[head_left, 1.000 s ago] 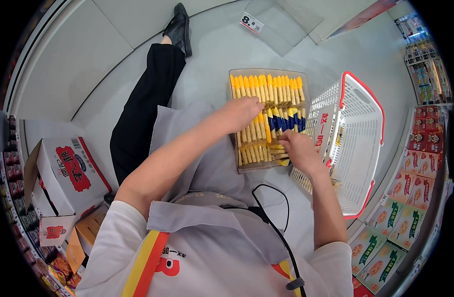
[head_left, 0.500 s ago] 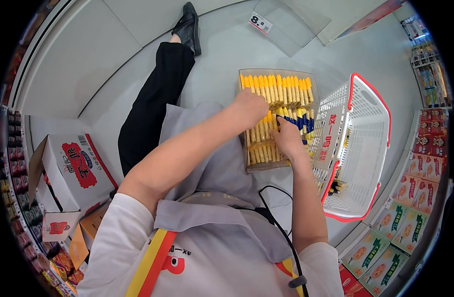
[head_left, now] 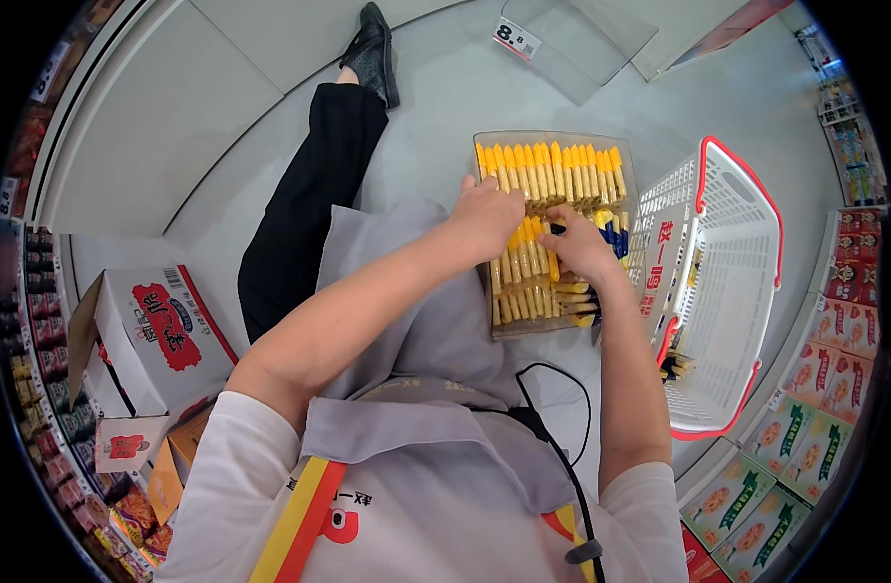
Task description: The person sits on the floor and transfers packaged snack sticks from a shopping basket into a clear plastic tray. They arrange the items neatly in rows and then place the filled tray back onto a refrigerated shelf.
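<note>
A clear plastic bin (head_left: 554,137) stands on the floor in front of me, packed with rows of slim snack sticks (head_left: 538,170) in wrappers with yellow ends. Over the left side of its middle row lies my left hand (head_left: 486,216), fingers curled down; their tips are partly hidden, and what they hold cannot be made out. My right hand (head_left: 583,251) reaches into the same row from the right, its thumb and finger closed on a yellow-ended snack stick (head_left: 552,262). Beside that hand, blue-and-yellow wrapped sticks (head_left: 615,233) lie at the bin's right side.
A white basket (head_left: 732,291) with red handles stands right of the bin, a few packets inside. A clear panel (head_left: 572,53) with a price tag lies beyond. An opened carton (head_left: 163,330) is at the left; stacked boxes (head_left: 805,428) line the right. A black cable (head_left: 562,457) hangs before me.
My right hand has shifted from the blue-and-yellow sticks to the yellow-ended ones, nearer my left hand. More yellow-ended sticks now show in the middle row. The whole view has shifted slightly.
</note>
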Demonstrator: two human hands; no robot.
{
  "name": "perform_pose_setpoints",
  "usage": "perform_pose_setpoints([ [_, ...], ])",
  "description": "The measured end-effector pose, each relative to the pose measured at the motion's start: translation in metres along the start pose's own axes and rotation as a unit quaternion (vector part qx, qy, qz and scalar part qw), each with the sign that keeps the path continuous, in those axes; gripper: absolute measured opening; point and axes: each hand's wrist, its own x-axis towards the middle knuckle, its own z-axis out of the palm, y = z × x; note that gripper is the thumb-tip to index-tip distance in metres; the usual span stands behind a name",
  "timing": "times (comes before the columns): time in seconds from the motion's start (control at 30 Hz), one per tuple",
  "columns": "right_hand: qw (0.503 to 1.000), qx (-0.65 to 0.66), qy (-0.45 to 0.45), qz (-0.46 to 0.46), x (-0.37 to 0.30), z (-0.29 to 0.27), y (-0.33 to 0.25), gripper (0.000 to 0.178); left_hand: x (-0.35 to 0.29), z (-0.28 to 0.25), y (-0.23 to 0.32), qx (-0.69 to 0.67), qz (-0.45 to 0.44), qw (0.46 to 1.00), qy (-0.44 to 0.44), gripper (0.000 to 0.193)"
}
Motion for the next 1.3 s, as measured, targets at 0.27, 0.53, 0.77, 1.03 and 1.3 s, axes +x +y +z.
perform_pose_setpoints([
  [0.27, 0.988, 0.045, -0.135, 0.063, 0.016, -0.007, -0.004, 0.063, 0.000, -0.007, 0.022, 0.096, 0.042, 0.988, -0.112, 0.013],
  [0.53, 0.996, -0.007, -0.076, -0.041, 0.005, 0.005, 0.005, 0.047, -0.022, 0.031, 0.010, 0.007, 0.064, 0.997, 0.046, 0.015],
  [0.77, 0.988, 0.065, -0.137, -0.010, -0.007, -0.009, -0.004, 0.019, -0.033, 0.044, 0.003, -0.144, 0.041, 0.983, 0.102, 0.011],
  [1.03, 0.981, -0.053, -0.185, 0.026, -0.023, 0.000, 0.002, 0.032, -0.041, 0.038, 0.034, 0.097, 0.107, 0.985, 0.100, 0.013],
  [1.3, 0.959, -0.212, -0.177, -0.065, -0.033, 0.001, 0.016, 0.080, -0.023, 0.048, 0.039, -0.167, 0.064, 0.984, -0.006, 0.019],
])
